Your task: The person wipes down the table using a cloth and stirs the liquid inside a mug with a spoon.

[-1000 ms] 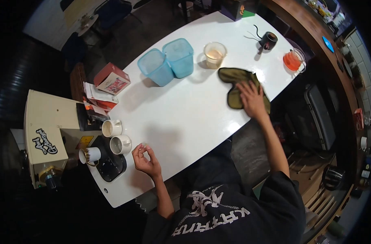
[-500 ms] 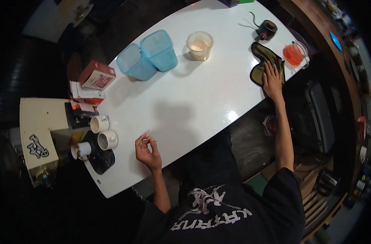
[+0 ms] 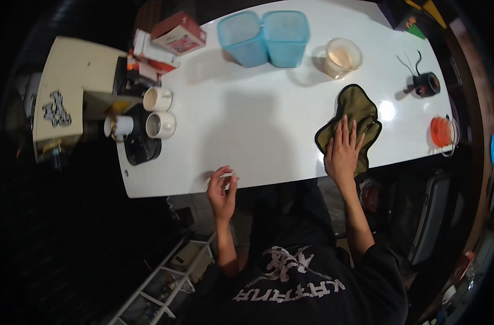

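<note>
An olive-green cloth (image 3: 361,106) with black edging lies on the white table (image 3: 247,157), partly over its front edge. My right hand (image 3: 342,156) rests flat on the cloth with fingers stretched out, covering its lower middle. At the table's front edge, left of the cloth, my left hand (image 3: 222,192) hovers with fingers loosely curved and apart. Nothing shows in it. Behind the cloth stands a translucent plastic tub (image 3: 342,59) with something pale inside.
Two blue containers (image 3: 287,40) stand at the back beside a red box (image 3: 177,33). White mugs (image 3: 161,125) and a black tray (image 3: 142,143) are at the left end. A dark pot (image 3: 426,85) and a red container (image 3: 442,132) stand at the right.
My right hand has slid the cloth leftward along the table, away from the red container. The camera view has turned. My left hand stays near the front edge, fingers still loosely curved.
</note>
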Available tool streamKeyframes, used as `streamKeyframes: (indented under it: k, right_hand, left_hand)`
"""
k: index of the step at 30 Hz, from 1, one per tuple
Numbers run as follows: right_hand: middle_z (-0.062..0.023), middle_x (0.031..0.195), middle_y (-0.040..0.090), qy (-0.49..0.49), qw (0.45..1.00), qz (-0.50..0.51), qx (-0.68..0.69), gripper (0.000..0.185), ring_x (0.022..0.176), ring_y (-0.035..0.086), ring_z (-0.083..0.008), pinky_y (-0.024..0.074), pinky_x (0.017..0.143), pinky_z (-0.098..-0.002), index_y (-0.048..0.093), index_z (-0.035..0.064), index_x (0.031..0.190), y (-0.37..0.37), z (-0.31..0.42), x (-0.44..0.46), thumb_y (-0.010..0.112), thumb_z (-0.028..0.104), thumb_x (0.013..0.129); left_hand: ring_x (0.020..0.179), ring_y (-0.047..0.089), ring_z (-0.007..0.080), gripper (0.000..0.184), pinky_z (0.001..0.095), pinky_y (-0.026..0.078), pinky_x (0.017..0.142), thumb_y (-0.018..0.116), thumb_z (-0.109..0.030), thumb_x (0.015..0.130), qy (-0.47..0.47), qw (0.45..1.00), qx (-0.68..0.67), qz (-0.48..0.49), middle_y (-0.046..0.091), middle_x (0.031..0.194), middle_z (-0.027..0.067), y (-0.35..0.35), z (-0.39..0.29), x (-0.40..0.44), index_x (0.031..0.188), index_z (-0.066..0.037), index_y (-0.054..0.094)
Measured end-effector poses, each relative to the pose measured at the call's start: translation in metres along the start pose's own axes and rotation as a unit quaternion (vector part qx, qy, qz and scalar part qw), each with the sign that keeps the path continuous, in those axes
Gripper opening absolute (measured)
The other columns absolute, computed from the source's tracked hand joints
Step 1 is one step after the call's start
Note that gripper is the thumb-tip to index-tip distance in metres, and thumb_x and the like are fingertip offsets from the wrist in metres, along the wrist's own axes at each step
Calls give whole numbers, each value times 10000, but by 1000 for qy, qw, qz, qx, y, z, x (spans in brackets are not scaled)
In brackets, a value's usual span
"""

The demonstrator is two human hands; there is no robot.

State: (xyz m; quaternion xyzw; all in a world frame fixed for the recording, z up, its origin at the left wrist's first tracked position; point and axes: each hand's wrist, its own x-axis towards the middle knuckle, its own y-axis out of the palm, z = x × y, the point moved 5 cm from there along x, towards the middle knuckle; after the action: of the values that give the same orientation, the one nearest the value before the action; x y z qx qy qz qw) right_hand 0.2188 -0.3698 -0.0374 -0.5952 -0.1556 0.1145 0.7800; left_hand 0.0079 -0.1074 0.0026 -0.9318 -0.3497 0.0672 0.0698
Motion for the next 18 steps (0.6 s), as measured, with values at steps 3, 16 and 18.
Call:
streamKeyframes:
  k: [3, 16, 18]
  right_hand:
    - [-106, 1625, 274, -41, 999, -6, 11, 506, 1511, 199, -357, 105, 1201, -595, 426, -18, 1449, 6, 23, -1, 468, 169, 981]
    - [-178, 1609, 280, -104, 994, -8, 34, 578, 1498, 218, -392, 104, 1191, -635, 424, -59, 1432, 60, 191, -44, 527, 131, 895]
    - [-202, 1607, 267, -136, 990, 6, 33, 658, 1496, 221, -399, 106, 1191, -636, 400, -57, 1447, 72, 239, -58, 566, 136, 840]
  left_hand:
    - [895, 640, 112, 312, 254, 518, 815, 658, -33, 943, 4, 1000, -19, 20, 639, 1103, 69, 1, 20, -13, 1241, 15, 583]
    - [885, 692, 171, 313, 302, 549, 812, 684, -23, 904, 78, 988, -6, 132, 650, 1159, 113, -94, 14, -51, 1212, -18, 627]
    - [894, 689, 171, 310, 302, 544, 801, 678, -31, 914, 81, 993, 12, 84, 649, 1156, 114, -135, 21, -59, 1219, -26, 626]
